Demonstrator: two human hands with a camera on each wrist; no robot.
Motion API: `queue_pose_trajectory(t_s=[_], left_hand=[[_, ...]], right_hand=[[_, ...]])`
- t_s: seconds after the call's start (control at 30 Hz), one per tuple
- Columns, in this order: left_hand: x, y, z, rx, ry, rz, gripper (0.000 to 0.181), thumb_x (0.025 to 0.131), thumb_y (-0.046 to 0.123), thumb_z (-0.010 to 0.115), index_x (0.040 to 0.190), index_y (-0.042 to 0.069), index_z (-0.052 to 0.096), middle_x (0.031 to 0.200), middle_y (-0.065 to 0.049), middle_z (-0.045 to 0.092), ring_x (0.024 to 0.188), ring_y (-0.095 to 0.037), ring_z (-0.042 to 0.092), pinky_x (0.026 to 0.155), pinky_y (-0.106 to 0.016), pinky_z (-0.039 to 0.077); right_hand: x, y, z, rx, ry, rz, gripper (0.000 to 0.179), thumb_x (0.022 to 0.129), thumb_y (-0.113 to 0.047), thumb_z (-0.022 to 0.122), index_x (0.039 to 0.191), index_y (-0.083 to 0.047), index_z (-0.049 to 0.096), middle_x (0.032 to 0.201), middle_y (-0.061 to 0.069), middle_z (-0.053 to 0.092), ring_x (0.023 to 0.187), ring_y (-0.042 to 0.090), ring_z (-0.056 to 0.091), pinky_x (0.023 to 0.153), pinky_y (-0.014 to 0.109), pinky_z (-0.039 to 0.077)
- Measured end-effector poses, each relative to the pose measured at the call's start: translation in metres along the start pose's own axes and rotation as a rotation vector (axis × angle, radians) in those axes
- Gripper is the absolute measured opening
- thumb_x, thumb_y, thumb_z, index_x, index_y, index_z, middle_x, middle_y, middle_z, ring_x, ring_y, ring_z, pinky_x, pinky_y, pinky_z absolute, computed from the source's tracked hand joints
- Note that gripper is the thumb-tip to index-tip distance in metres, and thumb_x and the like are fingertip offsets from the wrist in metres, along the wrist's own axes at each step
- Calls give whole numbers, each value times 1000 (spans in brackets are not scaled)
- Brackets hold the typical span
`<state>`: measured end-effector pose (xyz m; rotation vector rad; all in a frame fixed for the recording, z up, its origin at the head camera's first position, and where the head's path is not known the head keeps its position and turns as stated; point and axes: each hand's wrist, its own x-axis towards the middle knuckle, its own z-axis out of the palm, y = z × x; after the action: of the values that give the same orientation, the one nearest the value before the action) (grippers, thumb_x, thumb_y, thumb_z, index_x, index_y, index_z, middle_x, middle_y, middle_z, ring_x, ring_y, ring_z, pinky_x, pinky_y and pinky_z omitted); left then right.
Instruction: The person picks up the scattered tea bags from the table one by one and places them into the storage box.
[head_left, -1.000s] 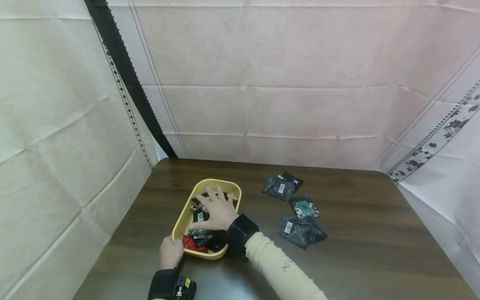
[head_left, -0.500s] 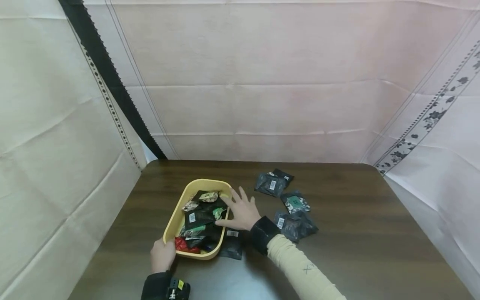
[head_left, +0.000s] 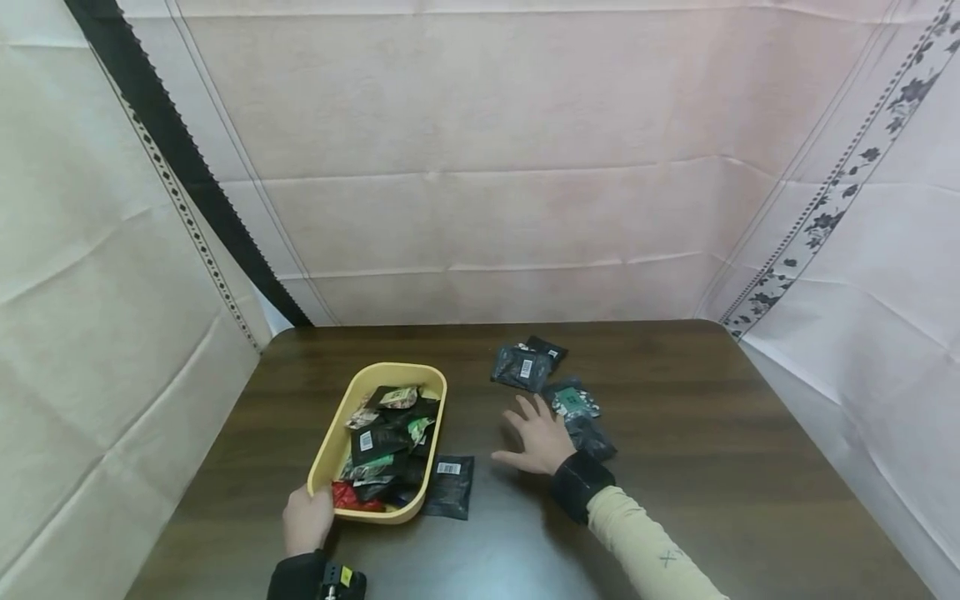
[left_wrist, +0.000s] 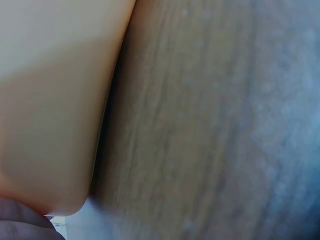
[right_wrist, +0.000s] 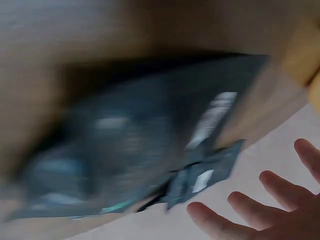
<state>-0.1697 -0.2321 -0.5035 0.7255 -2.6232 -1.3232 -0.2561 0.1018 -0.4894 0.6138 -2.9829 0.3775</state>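
The left hand (head_left: 308, 518) grips the near corner of a yellow rounded-rectangular plastic basket (head_left: 330, 454), which extends ahead and rightward of it; the left wrist view cuts off most of this hand. The right hand (head_left: 542, 439), fingers spread apart, partly hides dark glossy plastic packets (head_left: 590, 437) to its right, blurred in the right wrist view. A flat black labelled packet (head_left: 450, 492) lies to its left.

The one sign that can be read is an X (head_left: 670, 558) on the sleeve (head_left: 637, 525), while the white labels (head_left: 448, 468) on the inside bag (head_left: 392, 440) in the tub (head_left: 333, 437), the side bag (head_left: 450, 498) and the back bag (head_left: 510, 362), and the green patch (head_left: 572, 401) on the middle bag (head_left: 590, 407), are too small to read.
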Motion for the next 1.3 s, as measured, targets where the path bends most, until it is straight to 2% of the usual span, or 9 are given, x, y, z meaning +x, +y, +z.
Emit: queue_pose_trajectory(t_s=[0.13, 0.27, 0.53, 0.73, 0.83, 0.93, 1.1, 1.3], left_hand=[[1, -1, 0, 5, 8, -9, 34, 88, 15, 38, 94, -14, 55, 89, -30, 56, 75, -34, 50, 62, -41, 38], [1, -1, 1, 7, 8, -20, 35, 88, 15, 36, 96, -14, 55, 93, -31, 56, 77, -35, 50, 62, -41, 38], [1, -1, 1, -8, 5, -43, 38, 88, 15, 34, 101, -14, 55, 99, -32, 55, 81, -35, 50, 66, -44, 39], [1, 0, 1, -14, -17, -59, 39, 89, 15, 34, 107, -15, 52, 105, -34, 52, 87, -37, 49, 72, -48, 39], [1, 0, 2, -13, -24, -50, 39, 89, 15, 34, 106, -15, 53, 103, -34, 53, 84, -36, 49, 70, -46, 39], [1, 0, 2, 4, -18, -13, 38, 88, 15, 35, 102, -15, 54, 100, -33, 55, 82, -37, 51, 68, -46, 39], [0, -1, 3, 10, -13, 12, 38, 87, 13, 36, 102, -16, 54, 100, -34, 55, 85, -41, 53, 71, -50, 40], [1, -2, 1, 13, -2, 25, 37, 88, 13, 35, 101, -17, 54, 99, -35, 55, 85, -43, 53, 70, -50, 40]], right_hand=[[-12, 17, 3, -11, -4, 7, 73, 72, -60, 63, 126, -12, 53, 136, 18, 40, 125, 45, 28, 86, 65, 31], [-22, 30, 3, -39, -6, 18, 71, 70, -58, 66, 125, -14, 54, 132, 18, 43, 123, 46, 31, 84, 66, 31], [-26, 38, 3, -126, -88, 62, 66, 61, -34, 75, 122, -19, 56, 124, 13, 48, 112, 37, 43, 79, 58, 37], [-18, 35, 14, -222, -7, 5, 50, 59, -14, 76, 107, -20, 62, 99, 6, 55, 93, 32, 49, 73, 52, 39], [-14, 34, 20, -255, 30, -29, 32, 65, -9, 73, 93, -21, 63, 86, 3, 58, 82, 29, 54, 68, 49, 41], [-10, 33, 23, -228, 54, -26, 17, 72, -6, 65, 82, -20, 66, 75, 2, 59, 72, 26, 58, 61, 45, 43], [-6, 29, 14, -120, 102, 11, 19, 69, -2, 56, 80, -14, 67, 69, 3, 58, 66, 23, 59, 53, 40, 45], [0, 13, -3, -78, 195, -22, 19, 69, 0, 51, 78, -12, 64, 69, 3, 56, 63, 22, 58, 51, 35, 44]])
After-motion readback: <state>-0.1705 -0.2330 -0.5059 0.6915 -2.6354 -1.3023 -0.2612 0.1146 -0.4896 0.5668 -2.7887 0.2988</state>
